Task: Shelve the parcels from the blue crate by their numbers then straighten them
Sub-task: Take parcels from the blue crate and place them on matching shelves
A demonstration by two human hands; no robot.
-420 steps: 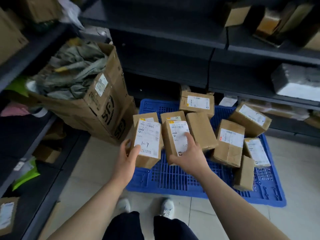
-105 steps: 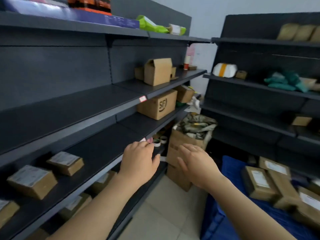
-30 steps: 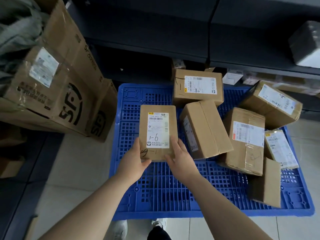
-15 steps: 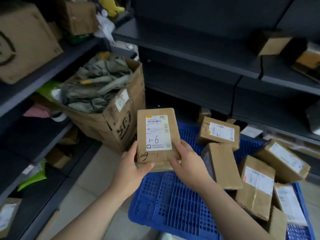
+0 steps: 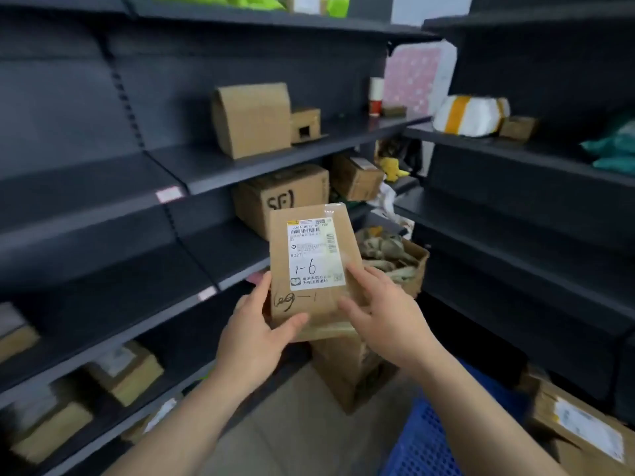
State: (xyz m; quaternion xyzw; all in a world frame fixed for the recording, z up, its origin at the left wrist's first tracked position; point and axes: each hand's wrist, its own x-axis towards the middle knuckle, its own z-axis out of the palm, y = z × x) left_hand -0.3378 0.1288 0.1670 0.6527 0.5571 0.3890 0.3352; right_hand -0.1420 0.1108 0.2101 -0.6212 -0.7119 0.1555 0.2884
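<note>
Both hands are holding a brown parcel (image 5: 314,269) upright in the middle of the frame, its white label hand-marked "1-6" facing the camera: the left hand (image 5: 256,333) is gripping the lower left corner with the thumb curled over the front, while the right hand (image 5: 385,317) is clasping the lower right edge, fingers bent round it. The dark shelving (image 5: 103,235) is filling the left of the frame, and the blue crate (image 5: 429,444) is showing at the lower right beside another labelled parcel (image 5: 580,431).
</note>
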